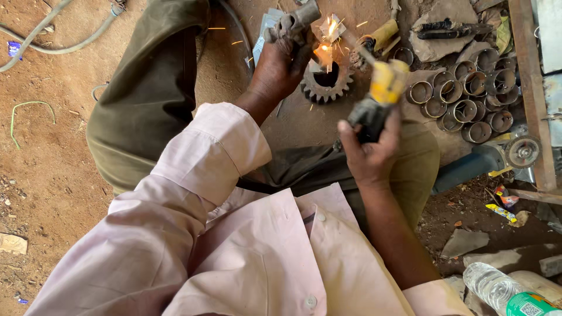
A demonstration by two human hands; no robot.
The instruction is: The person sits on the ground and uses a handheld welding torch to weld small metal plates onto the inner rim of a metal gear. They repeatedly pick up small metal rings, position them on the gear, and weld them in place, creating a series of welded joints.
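Note:
My right hand [370,153] grips a yellow and black welding electrode holder [380,96], its thin rod reaching up-left to a bright arc with sparks [325,51]. My left hand [280,65] is closed around a grey metal piece [295,23] held right at the arc. Just below the sparks a dark toothed gear [328,85] lies on the ground. I am squatting, olive trousers on both sides and a pale pink shirt below.
Several short metal rings [468,93] are clustered at the right, next to a blue angle grinder [492,159]. A plastic bottle [497,288] lies at bottom right. Cables [58,35] cross the dirt at upper left. A wooden plank [530,88] runs along the right.

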